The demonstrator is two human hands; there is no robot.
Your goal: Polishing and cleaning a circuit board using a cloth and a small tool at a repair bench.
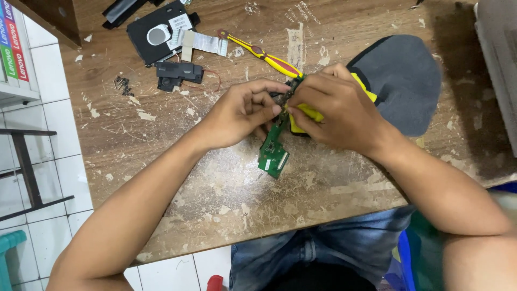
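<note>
I look down on a worn wooden desk (215, 178), its top scratched and flecked with pale patches. On it, to the right, lies a dark grey pad (404, 81) with rounded corners, partly under my right hand. At the far edge sits a black plastic part (159, 32) with a round silver disc, and just in front of it a small black block (177, 73) trailing a thin red wire.

Both my hands meet near the middle of the desk. My left hand (239, 113) comes in from the left, its fingers (269, 110) curled and nearly closed, pinching the upper part of a narrow green circuit board (273, 153). The board's long axis runs slanted, from the hands down toward me; its wider free end points toward my lap and hangs just above or on the desk, I cannot tell which.

My right hand (336, 110) is closed around a yellow object (307, 113), held against the board's upper end; most of it is hidden by the fingers.

A yellow-and-red handled tool (264, 54) lies slanted beyond the hands, one end pointing to the far left, the other end hidden behind my fingers.
</note>
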